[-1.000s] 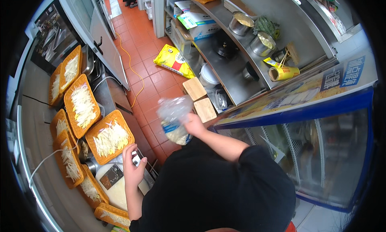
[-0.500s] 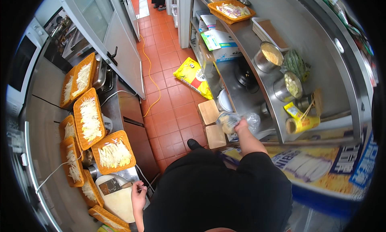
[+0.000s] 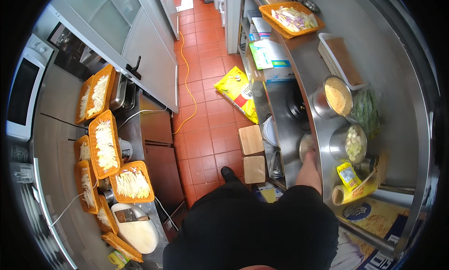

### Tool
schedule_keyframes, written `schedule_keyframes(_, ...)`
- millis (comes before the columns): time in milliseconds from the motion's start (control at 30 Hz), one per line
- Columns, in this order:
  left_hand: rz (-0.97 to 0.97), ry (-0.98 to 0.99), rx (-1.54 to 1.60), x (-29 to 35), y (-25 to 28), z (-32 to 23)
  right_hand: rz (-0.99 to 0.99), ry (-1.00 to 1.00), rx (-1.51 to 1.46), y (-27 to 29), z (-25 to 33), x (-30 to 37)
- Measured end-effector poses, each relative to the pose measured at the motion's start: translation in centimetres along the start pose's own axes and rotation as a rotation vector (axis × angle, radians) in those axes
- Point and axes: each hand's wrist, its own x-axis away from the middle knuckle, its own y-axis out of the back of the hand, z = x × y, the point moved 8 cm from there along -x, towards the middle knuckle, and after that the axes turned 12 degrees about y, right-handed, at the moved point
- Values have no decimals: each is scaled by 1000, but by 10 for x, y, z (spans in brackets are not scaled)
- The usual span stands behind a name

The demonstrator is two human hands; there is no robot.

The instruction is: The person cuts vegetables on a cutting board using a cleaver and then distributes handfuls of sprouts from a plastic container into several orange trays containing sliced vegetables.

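My right arm reaches to the right, under the edge of the upper steel shelf (image 3: 322,129). My right hand (image 3: 310,158) is partly hidden by that edge, and its fingers do not show clearly. Beside it is a round, pale thing (image 3: 306,144), too covered to name. My left hand is out of the picture. At the lower left a cleaver (image 3: 126,215) lies on a white cutting board (image 3: 144,237).
Orange baskets of pale cut strips (image 3: 133,185) crowd the left counter. On the right shelf stand a pot of yellowish food (image 3: 336,97), a pot of pale chunks (image 3: 354,146) and a basket (image 3: 290,18). A yellow bag (image 3: 238,94), wooden stools (image 3: 252,140) and an orange cord (image 3: 188,90) are on the tiles.
My right hand has moved from beside the stools into the shelf, and the clear plastic bag it held is no longer plainly visible. My left hand has left the picture near the cleaver's handle.
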Motion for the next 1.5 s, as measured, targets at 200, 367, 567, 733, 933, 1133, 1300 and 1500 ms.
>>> schedule_keyframes(200,-89,-29,28,31,21,28,197,-872,-9,-27,-18,117)
schedule_keyframes(367,-245,-94,161,21,18,17,328,-1197,36,-21,-65,158)
schedule_keyframes(567,-210,-84,155,51,9,19,291,-1200,259,-36,20,179)
schedule_keyframes(733,-102,35,116,43,-19,56,395,-1148,319,-57,29,201)
schedule_keyframes(933,-76,-92,-163,31,-30,105,893,-1108,512,-82,68,339)
schedule_keyframes(1133,-66,58,114,-21,-48,196,1737,-828,623,-83,141,494)
schedule_keyframes(1300,-86,91,247,-36,-43,257,2048,-361,734,-67,231,610)
schedule_keyframes(1500,-104,205,500,-37,-63,324,2283,-129,481,-78,275,727)
